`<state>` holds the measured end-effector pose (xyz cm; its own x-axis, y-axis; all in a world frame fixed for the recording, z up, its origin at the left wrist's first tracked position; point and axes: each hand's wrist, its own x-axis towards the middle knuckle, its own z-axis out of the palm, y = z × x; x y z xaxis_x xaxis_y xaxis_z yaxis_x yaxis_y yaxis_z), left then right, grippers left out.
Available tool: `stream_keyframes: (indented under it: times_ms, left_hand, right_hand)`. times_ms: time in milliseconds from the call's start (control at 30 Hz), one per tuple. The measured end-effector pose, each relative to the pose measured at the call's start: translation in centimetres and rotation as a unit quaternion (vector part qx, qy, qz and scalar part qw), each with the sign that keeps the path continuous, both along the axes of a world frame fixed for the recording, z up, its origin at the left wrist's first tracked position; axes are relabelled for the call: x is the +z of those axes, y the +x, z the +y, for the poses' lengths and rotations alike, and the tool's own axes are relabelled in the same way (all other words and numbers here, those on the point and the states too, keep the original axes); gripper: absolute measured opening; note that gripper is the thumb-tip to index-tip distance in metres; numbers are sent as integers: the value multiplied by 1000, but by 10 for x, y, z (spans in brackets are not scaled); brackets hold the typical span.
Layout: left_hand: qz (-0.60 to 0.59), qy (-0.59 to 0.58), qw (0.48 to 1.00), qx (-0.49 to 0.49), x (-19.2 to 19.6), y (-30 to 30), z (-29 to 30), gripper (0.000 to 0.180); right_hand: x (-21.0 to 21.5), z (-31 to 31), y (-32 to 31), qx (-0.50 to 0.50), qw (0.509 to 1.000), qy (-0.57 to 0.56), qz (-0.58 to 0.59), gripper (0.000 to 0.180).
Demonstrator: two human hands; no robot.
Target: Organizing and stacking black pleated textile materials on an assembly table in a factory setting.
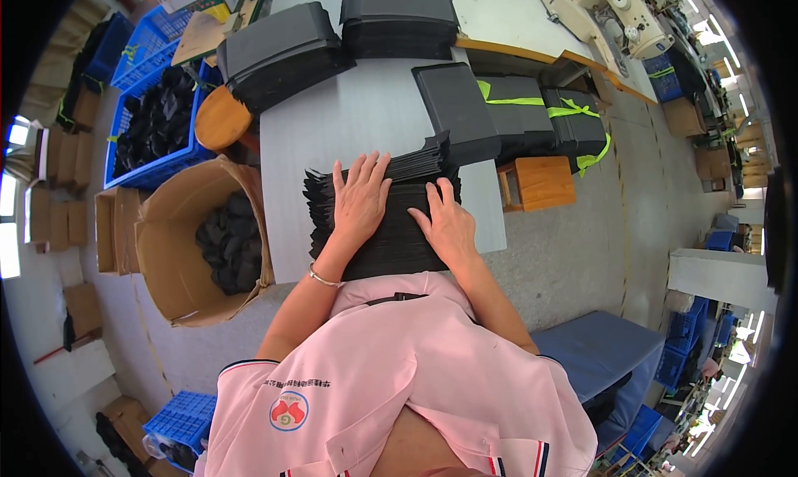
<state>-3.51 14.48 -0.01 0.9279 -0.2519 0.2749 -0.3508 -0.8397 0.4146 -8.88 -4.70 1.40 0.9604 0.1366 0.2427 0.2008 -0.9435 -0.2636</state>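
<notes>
A thick row of thin black fabric-like pieces (386, 240) lies in front of me at the near edge of the table, its many edges fanned out toward the left and the far side. Flat on its left part rests my left hand (359, 201), fingers stretched forward and holding nothing. On the right side of the same pieces lies my right hand (451, 230), with thumb and fingers apart and the fingertips slightly bent. Both palms touch the pieces from above. What the pieces are made into cannot be told.
Neat black stacks (397, 15) stand at the back of the grey table (332, 119). Bundles tied with green strips (519, 102) sit at the right, near a wooden stool (544, 183). At left are a cardboard box (166, 252), a round stool (223, 119) and a blue crate (116, 144).
</notes>
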Motion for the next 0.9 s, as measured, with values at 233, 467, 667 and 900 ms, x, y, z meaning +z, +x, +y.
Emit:
stream_keyframes:
  times_ms: [233,467,667,900]
  left_hand:
    - [-2,-4,1000,1,1,-1,0,46]
    - [-5,-5,1000,0,0,0,-1,46]
    - [15,-35,999,33,-4,7,-2,46]
    - [74,-82,991,71,3,23,-7,53]
  right_hand:
    - [-2,-6,6,28,1000,15,-3,55]
    - [-2,-6,5,32,999,-6,-4,56]
    - [10,-1,15,40,999,0,-26,50]
    - [-12,-10,76,58,995,-57,-59,54]
